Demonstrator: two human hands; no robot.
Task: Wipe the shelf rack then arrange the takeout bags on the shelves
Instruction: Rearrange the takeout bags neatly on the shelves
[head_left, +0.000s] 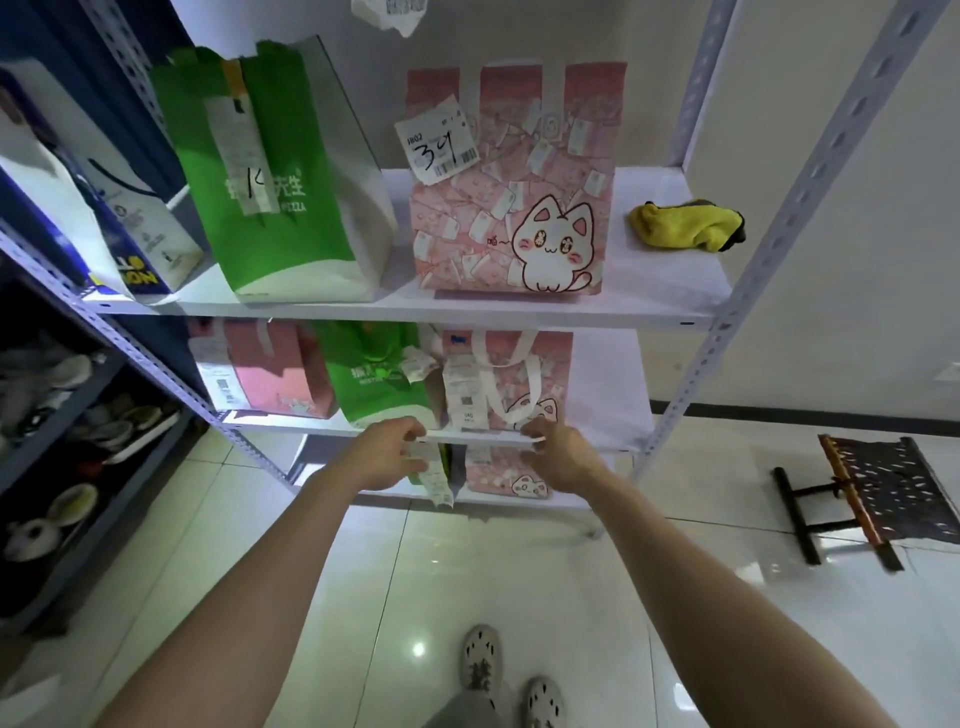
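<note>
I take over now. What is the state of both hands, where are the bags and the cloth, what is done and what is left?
Hands: left hand and right hand have fingers curled at the top of the lowest pink bag; grip unclear.
On the upper shelf: three bags, and the yellow cloth lying at its right end. On the middle shelf: three bags.
Done: wiping, it seems; six bags shelved. Left: settle this bag.

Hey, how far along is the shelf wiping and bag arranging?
Wiping looks done: the yellow cloth lies set aside on the upper shelf. Three bags stand there, three on the middle shelf. The left hand and right hand are at bags on the lowest shelf, grip unclear; settling those remains.
</note>
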